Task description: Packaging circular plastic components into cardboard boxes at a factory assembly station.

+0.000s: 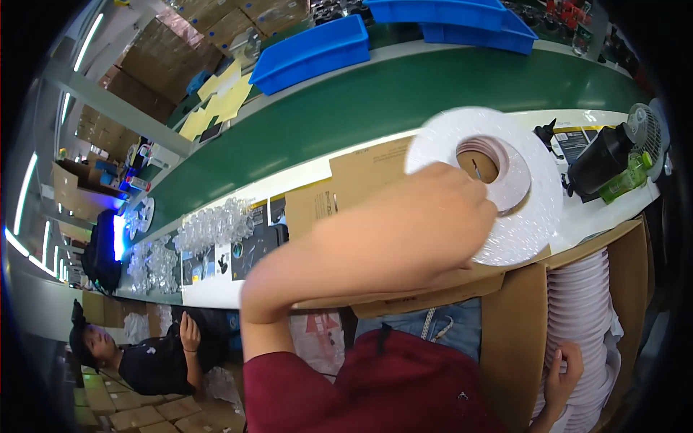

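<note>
Right of centre, the left hand [433,209] grips a white tape roll [498,184] above the cardboard [361,184]; lower right, the right hand [563,375] rests on stacked rolls [585,317], fingers loosely curled. Better to keep fingers hooked through the core so it won't slip.

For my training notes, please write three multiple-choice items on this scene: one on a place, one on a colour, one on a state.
1. Where is the stack of rolls?
A. in the box
B. on the green belt
C. in a bin

2. What colour are the bins?
A. red
B. blue
C. yellow

3. The left hand is:
A. empty
B. holding the roll
C. flat on the table

Answers: 1 A, cardboard walls stand around the stack; 2 B, every bin is blue; 3 B, its fingers clasp the roll.
</note>
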`<action>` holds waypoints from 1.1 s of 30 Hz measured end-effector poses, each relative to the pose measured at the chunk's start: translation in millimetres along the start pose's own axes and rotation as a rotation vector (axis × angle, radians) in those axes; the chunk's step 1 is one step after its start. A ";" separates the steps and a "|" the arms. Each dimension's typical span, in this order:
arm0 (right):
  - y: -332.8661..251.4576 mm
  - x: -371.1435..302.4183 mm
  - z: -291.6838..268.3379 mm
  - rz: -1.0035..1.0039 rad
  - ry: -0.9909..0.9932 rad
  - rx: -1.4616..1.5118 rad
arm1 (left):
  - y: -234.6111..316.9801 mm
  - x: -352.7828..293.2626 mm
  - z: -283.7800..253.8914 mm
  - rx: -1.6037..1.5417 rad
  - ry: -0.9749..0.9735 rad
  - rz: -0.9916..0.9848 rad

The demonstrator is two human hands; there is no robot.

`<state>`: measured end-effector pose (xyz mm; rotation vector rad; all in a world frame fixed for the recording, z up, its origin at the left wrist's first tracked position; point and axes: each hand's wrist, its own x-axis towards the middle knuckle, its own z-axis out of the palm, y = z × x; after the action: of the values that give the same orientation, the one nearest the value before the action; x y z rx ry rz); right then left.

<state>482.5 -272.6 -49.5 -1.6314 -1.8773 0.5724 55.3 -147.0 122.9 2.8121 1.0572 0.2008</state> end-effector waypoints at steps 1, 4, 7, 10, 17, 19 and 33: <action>1.5 0.3 0.5 0.011 -0.003 0.005 | -3.3 -10.7 -3.3 -0.041 0.046 -0.014; -6.7 2.3 4.5 -0.013 -0.007 -0.011 | 1.1 -41.6 -22.9 -0.042 -0.029 -0.136; -9.1 3.0 3.1 -0.027 -0.052 -0.031 | 5.1 -70.2 -28.6 -0.052 -0.117 -0.261; -6.5 3.6 1.8 -0.014 -0.107 -0.025 | 4.5 -80.8 -18.6 -0.042 -0.092 -0.306; -13.7 7.9 3.4 -0.008 -0.114 -0.007 | -22.9 -23.5 32.8 0.004 0.078 -0.167; -14.6 7.5 2.6 0.001 -0.114 -0.004 | -38.9 3.6 51.3 0.014 0.064 -0.136; -6.7 5.2 2.5 0.049 -0.135 -0.020 | 15.5 -150.5 56.2 0.165 -0.478 -0.842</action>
<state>475.4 -268.4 -46.1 -1.6926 -1.9489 0.7020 -37.5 -262.3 58.5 2.0812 2.0089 -0.6222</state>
